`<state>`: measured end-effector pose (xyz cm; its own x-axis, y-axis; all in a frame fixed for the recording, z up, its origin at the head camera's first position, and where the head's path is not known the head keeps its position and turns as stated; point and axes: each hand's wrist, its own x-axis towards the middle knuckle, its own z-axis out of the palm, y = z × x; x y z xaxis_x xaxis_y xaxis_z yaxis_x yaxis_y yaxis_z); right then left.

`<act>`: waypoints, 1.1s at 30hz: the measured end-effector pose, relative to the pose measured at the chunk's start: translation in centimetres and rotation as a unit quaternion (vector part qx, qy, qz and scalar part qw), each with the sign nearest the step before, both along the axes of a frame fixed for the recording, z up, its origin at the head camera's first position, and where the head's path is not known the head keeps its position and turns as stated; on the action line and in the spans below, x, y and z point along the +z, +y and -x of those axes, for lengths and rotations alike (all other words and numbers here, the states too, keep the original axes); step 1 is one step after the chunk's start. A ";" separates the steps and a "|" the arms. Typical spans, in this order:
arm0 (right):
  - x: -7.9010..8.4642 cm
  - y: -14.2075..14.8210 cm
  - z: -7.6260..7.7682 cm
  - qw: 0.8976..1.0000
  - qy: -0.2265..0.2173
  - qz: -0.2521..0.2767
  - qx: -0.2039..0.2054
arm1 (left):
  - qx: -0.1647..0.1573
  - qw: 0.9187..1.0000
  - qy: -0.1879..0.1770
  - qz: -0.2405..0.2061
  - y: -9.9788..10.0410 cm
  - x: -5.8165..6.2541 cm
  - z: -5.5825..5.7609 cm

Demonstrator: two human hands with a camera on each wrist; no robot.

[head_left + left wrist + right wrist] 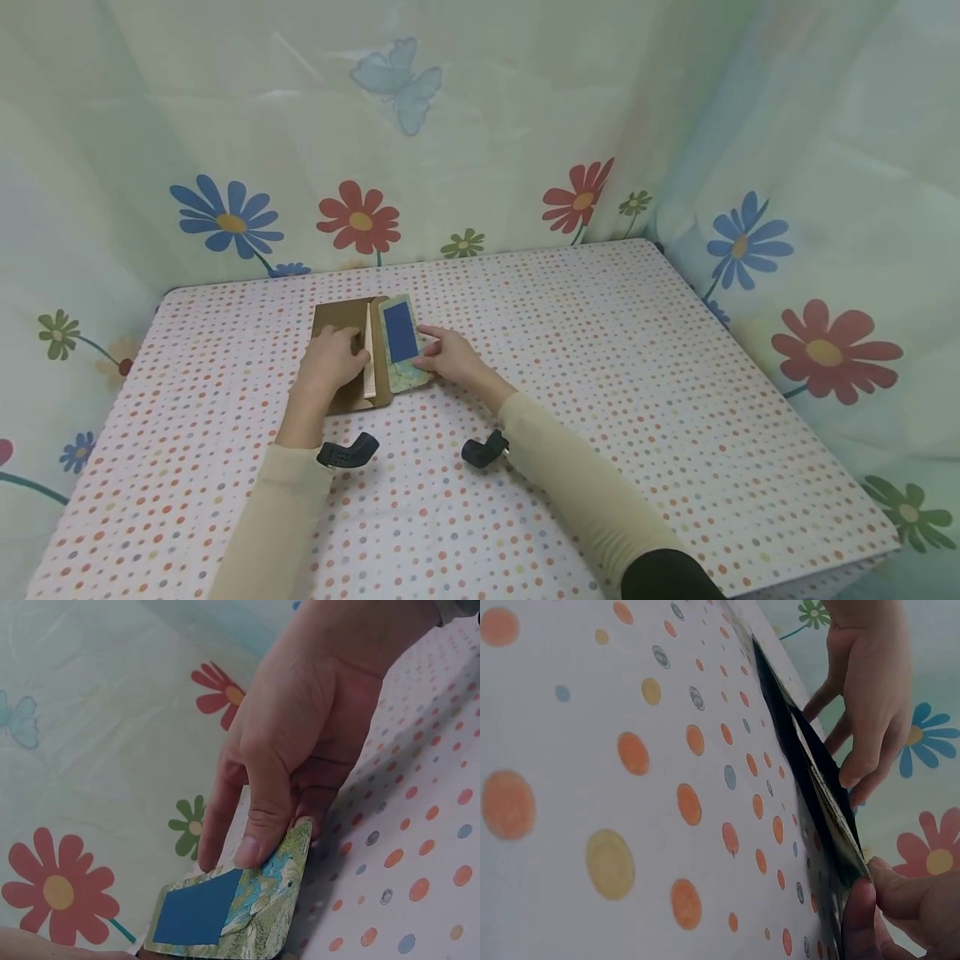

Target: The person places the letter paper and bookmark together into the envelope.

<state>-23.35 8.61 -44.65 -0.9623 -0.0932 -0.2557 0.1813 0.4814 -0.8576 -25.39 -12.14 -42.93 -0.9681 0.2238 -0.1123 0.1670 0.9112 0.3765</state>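
A flat brown folder-like cover (342, 312) lies on the table with a narrow cream strip (369, 358) along its right part. My left hand (330, 360) rests on that cover; its relaxed fingers touch the surface in the right wrist view. At the cover's right edge is a card (262, 919) painted green and turquoise, with a plain blue rectangle (401, 332) on it. My right hand (453, 358) pinches the card's right edge between thumb and fingers, holding it slightly tilted. The card overlaps the brown cover's edge, and what lies beneath it is hidden.
A white cloth with coloured dots covers the table (600, 358). Behind and to the right hangs a flowered curtain (487, 125). A black wrist mount (349, 452) sticks out from the left sleeve, another mount (483, 450) from the right.
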 end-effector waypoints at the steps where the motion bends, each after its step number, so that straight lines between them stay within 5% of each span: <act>1: 0.0 0.0 0.1 1.000 0.000 -0.003 -0.001 | 0.000 1.000 0.000 -0.001 0.0 0.0 0.0; 14: 0.2 -0.3 0.0 0.999 0.014 -0.040 0.008 | 0.007 1.000 0.003 0.001 0.0 0.2 0.0; 33: -0.1 -0.7 0.1 1.000 0.007 -0.014 0.007 | 0.012 1.000 -0.011 -0.005 0.1 0.5 -0.1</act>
<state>-23.47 7.93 -44.72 -0.9644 -0.1002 -0.2448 0.1619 0.5084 -0.8458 -25.30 -12.02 -42.45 -0.9707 0.2010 -0.1316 0.1360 0.9114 0.3884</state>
